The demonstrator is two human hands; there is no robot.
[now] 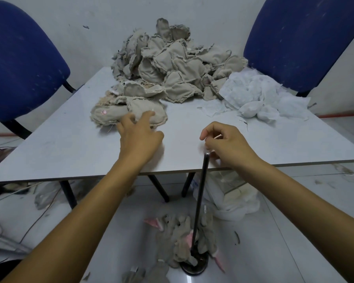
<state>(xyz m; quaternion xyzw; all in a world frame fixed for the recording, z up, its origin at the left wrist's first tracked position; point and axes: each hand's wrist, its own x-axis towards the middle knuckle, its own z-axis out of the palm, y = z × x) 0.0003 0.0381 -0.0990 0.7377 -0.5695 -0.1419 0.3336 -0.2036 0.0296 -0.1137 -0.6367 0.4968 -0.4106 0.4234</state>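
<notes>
We see the beige fabric skin (110, 115) lying flat on the table (70, 152), a little left of the table's middle and just in front of the big heap. It has frayed edges and a small pink mark near its left end. The left hand (140, 135) reaches over the table's near edge with its fingers spread and fairly straight. The fingertips rest on the right part of the skin and do not grip it.

The right hand (227, 146) hovers above the table's near edge, right of the middle. Its fingers are curled and pinch a thin pale stick (218, 137).

Just below that hand, a dark metal rod (200, 201) stands in front of the table's near edge. It rises from a round base (194, 266) on the floor, with its tip level with the tabletop. Grey and pink plush pieces (178, 237) lie on the floor around the base.

At the table's far side sits the heap of beige skins (168, 66), against the wall. White fabric scraps (260, 94) cover the table's far right corner. A white bag (233, 203) sits under the table on the right. Two blue chairs flank the table, one at its left (23, 64) and one at its right (300, 41).
</notes>
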